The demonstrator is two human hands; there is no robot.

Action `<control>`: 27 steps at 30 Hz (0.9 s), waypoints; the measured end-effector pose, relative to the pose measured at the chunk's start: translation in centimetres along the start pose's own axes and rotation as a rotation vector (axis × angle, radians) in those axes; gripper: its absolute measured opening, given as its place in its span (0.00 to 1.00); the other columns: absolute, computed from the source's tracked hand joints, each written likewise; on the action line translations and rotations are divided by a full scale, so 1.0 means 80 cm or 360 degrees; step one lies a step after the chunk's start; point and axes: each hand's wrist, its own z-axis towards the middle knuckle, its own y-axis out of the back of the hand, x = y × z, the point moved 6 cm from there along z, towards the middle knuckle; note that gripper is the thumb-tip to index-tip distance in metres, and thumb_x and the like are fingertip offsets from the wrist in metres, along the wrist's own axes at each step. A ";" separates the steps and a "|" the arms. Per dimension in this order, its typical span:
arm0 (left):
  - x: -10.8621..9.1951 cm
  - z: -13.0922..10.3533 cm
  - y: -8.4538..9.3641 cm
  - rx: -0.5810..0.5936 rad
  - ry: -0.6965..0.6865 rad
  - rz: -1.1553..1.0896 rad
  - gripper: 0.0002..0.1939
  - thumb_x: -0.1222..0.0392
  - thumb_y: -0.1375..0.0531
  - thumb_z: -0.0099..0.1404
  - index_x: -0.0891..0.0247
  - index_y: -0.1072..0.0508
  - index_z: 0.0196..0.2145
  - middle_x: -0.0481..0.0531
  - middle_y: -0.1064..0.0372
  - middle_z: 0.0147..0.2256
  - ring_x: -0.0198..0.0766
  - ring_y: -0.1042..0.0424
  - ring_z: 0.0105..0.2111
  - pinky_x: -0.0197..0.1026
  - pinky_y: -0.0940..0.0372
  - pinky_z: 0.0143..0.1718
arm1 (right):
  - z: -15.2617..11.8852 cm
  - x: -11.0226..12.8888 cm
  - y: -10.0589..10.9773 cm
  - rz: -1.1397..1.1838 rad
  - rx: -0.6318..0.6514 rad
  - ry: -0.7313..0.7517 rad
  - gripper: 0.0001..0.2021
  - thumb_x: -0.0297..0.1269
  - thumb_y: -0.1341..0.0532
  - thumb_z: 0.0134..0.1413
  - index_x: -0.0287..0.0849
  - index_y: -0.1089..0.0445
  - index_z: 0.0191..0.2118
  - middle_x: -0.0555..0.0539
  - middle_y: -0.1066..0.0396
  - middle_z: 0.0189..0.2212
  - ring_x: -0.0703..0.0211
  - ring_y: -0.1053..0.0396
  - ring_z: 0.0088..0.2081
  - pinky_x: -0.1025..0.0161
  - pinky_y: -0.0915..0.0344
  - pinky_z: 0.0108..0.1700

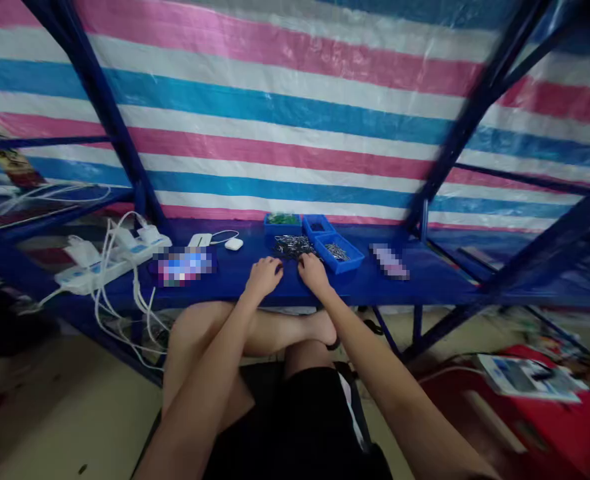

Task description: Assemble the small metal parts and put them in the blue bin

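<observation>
A loose pile of small dark and silvery pieces (293, 247) lies on the blue bench (235, 283), too small to name. At the pile's near left edge is my left hand (265, 276), its fingers curled and closed with a tiny dark spot by the fingertips. My right hand (313, 272) rests at the near right edge, fingers bent together; whatever is in them is hidden. Just right of the pile sits a blue tray (351, 264) of thin silvery pieces. Behind it are a blue tray (319, 219) with dark contents and another blue tray (266, 227) holding green pieces.
A white power strip (82, 277) with plugs and trailing cables lies at the left, near a pixelated screen (185, 267) and a small white case (233, 245). Another pixelated object (389, 261) lies right. Blue frame posts (109, 113) and a striped sheet (285, 140) stand behind.
</observation>
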 end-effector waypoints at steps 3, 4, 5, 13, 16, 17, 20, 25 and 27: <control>0.000 -0.001 0.001 0.0009 0.0005 -0.0019 0.14 0.55 0.52 0.64 0.59 0.32 0.42 0.55 0.34 0.42 0.45 0.37 0.42 0.44 0.43 0.40 | -0.002 0.002 0.002 -0.0041 -0.0025 0.0013 0.11 0.31 0.50 0.57 0.37 0.34 0.42 0.41 0.36 0.40 0.57 0.37 0.43 0.64 0.42 0.46; 0.000 -0.002 0.001 0.0010 0.0008 -0.0030 0.14 0.55 0.52 0.64 0.59 0.32 0.42 0.55 0.34 0.42 0.45 0.37 0.42 0.44 0.43 0.40 | -0.002 0.003 0.002 -0.0043 -0.0024 0.0022 0.11 0.31 0.50 0.57 0.37 0.34 0.42 0.40 0.36 0.40 0.57 0.38 0.43 0.64 0.42 0.47; 0.000 -0.002 0.001 0.0010 0.0008 -0.0045 0.14 0.55 0.51 0.63 0.59 0.31 0.42 0.55 0.34 0.42 0.45 0.37 0.42 0.45 0.43 0.40 | -0.002 0.003 0.002 -0.0041 -0.0014 0.0035 0.11 0.30 0.50 0.57 0.37 0.33 0.41 0.41 0.36 0.40 0.57 0.38 0.44 0.64 0.42 0.47; 0.004 0.002 -0.001 0.0030 0.0057 -0.0150 0.13 0.55 0.50 0.63 0.59 0.30 0.40 0.55 0.34 0.42 0.45 0.37 0.43 0.45 0.42 0.42 | -0.002 0.004 0.002 0.0095 0.0002 0.0148 0.11 0.27 0.50 0.55 0.39 0.32 0.41 0.43 0.34 0.39 0.58 0.38 0.44 0.65 0.42 0.47; 0.003 0.001 0.001 0.0023 0.0041 -0.0159 0.13 0.55 0.50 0.63 0.59 0.30 0.41 0.56 0.33 0.42 0.46 0.37 0.43 0.46 0.42 0.42 | -0.001 0.004 0.002 0.0125 -0.0043 0.0150 0.11 0.27 0.49 0.55 0.38 0.33 0.41 0.41 0.34 0.38 0.57 0.38 0.43 0.64 0.43 0.47; 0.002 0.001 0.003 0.0017 0.0038 -0.0161 0.13 0.55 0.50 0.63 0.59 0.30 0.41 0.56 0.33 0.42 0.46 0.37 0.43 0.46 0.42 0.42 | 0.000 0.004 0.001 0.0131 -0.0051 0.0150 0.11 0.27 0.49 0.55 0.37 0.32 0.41 0.41 0.34 0.38 0.57 0.38 0.43 0.64 0.43 0.47; 0.001 0.000 0.004 0.0018 0.0043 -0.0167 0.13 0.55 0.50 0.63 0.60 0.30 0.41 0.56 0.34 0.42 0.47 0.37 0.43 0.47 0.42 0.43 | 0.001 0.004 -0.001 0.0124 -0.0057 0.0169 0.11 0.26 0.49 0.54 0.36 0.32 0.40 0.40 0.34 0.37 0.56 0.38 0.42 0.63 0.43 0.47; 0.003 0.001 0.002 0.0035 0.0058 -0.0164 0.12 0.55 0.50 0.63 0.59 0.30 0.40 0.56 0.34 0.42 0.47 0.37 0.44 0.47 0.42 0.43 | 0.000 0.010 -0.005 0.0064 -0.0009 0.0329 0.15 0.23 0.52 0.54 0.36 0.32 0.43 0.39 0.34 0.37 0.55 0.38 0.41 0.61 0.43 0.47; 0.004 0.002 0.000 0.0042 0.0065 -0.0170 0.12 0.54 0.49 0.63 0.58 0.30 0.40 0.55 0.34 0.42 0.46 0.37 0.44 0.47 0.42 0.43 | 0.000 0.011 -0.007 0.0059 -0.0021 0.0398 0.18 0.21 0.52 0.54 0.35 0.34 0.47 0.39 0.35 0.39 0.54 0.39 0.42 0.60 0.44 0.48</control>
